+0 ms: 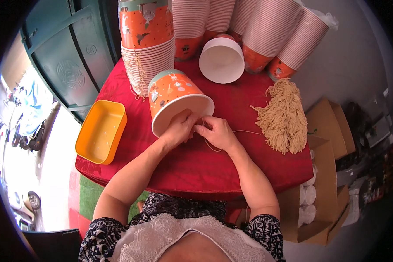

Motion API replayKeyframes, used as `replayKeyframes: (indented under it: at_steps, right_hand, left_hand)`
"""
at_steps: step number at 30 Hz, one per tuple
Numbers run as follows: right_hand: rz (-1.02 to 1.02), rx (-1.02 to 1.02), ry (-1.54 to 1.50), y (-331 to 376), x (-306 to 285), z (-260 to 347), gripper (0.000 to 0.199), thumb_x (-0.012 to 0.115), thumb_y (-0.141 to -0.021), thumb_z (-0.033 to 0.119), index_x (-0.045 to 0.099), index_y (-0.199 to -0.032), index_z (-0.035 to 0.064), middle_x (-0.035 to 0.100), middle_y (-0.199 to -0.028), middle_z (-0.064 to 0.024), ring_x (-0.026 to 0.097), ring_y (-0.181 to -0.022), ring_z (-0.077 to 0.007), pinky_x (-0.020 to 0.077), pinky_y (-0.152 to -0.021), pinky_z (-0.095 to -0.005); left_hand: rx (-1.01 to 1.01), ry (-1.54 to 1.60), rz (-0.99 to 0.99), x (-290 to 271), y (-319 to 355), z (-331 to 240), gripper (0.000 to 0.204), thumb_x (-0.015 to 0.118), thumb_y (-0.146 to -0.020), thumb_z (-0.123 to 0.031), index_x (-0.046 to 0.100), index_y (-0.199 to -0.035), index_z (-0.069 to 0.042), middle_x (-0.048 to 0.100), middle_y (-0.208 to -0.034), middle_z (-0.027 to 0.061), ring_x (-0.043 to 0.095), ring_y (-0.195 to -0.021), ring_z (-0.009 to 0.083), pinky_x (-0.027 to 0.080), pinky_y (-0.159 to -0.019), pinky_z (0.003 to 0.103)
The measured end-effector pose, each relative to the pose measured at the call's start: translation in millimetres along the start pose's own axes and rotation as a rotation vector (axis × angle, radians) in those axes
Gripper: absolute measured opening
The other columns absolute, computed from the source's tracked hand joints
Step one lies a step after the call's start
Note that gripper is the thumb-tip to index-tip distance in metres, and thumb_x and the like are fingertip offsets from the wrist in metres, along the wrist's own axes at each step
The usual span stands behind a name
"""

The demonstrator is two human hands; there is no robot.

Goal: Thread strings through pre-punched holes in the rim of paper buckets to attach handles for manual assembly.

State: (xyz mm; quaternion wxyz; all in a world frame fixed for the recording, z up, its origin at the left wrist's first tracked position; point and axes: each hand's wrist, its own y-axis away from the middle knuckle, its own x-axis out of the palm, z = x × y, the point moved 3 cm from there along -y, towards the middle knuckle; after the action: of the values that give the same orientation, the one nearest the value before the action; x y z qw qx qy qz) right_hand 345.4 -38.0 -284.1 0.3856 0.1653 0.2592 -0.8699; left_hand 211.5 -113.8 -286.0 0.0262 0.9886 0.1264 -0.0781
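An orange paper bucket (172,89) with printed figures lies tilted on the table, its white-rimmed mouth turned toward me. My left hand (180,127) is in front of that mouth, its fingers closed in a pinch at the lower right rim. Beside it, my right hand (218,133) pinches a thin beige string (248,131). The fingertips of both hands meet at the string by the rim. A loop of the string hangs under the right hand, and another length runs right toward a bundle of beige strings (284,118). What lies between the fingertips is partly hidden.
A yellow plastic tub (101,133) sits at the table's left edge. Behind are a tall bucket stack (147,61) with strings hanging on it, a single bucket (222,61) on its side and several wrapped stacks (273,28). Open cardboard boxes (323,187) stand at the right.
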Motion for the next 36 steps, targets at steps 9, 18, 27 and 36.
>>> replayKeyframes:
  at_steps: [9, 18, 27, 36]
  right_hand:
    - [-0.105, 0.115, 0.148, -2, 6, -17, 0.017, 0.057, -0.092, 0.008, 0.069, -0.096, -0.0025, 0.068, -0.077, -0.0149, 0.066, -0.066, -0.0196, 0.0514, -0.062, -0.0322]
    - [-0.23, -0.084, 0.145, -4, 5, -13, 0.013, 0.061, -0.088, 0.009, 0.069, -0.092, -0.0001, 0.064, -0.087, -0.0203, 0.064, -0.082, -0.0381, 0.0516, -0.071, -0.0434]
    - [-0.174, -0.154, 0.148, -6, -2, -14, 0.012, 0.06, -0.088, 0.0, 0.069, -0.094, -0.0048, 0.068, -0.091, -0.0177, 0.068, -0.084, -0.0294, 0.0547, -0.073, -0.036]
    - [-0.096, -0.058, 0.051, -8, -7, -19, 0.014, 0.058, -0.089, 0.0, 0.069, -0.096, -0.0043, 0.069, -0.096, -0.0151, 0.068, -0.088, -0.025, 0.0538, -0.077, -0.033]
  left_hand:
    - [0.375, -0.435, -0.247, -5, -8, 20, 0.016, 0.054, -0.094, -0.011, 0.057, -0.102, 0.002, 0.061, -0.081, 0.0151, 0.061, -0.067, 0.0247, 0.051, -0.059, 0.037]
    - [0.417, -0.699, -0.333, 1, -1, 8, 0.021, 0.054, -0.081, 0.002, 0.06, -0.101, 0.007, 0.058, -0.103, 0.0289, 0.06, -0.093, 0.0456, 0.051, -0.08, 0.049]
    - [0.247, -1.115, -0.187, 3, 5, 1, 0.02, 0.057, -0.077, 0.004, 0.062, -0.096, 0.007, 0.056, -0.107, 0.0286, 0.063, -0.088, 0.0447, 0.054, -0.076, 0.048]
    - [0.204, -0.599, -0.146, -4, 3, -3, 0.023, 0.07, -0.083, -0.02, 0.066, -0.081, 0.002, 0.064, -0.079, 0.0157, 0.062, -0.075, 0.0278, 0.049, -0.068, 0.038]
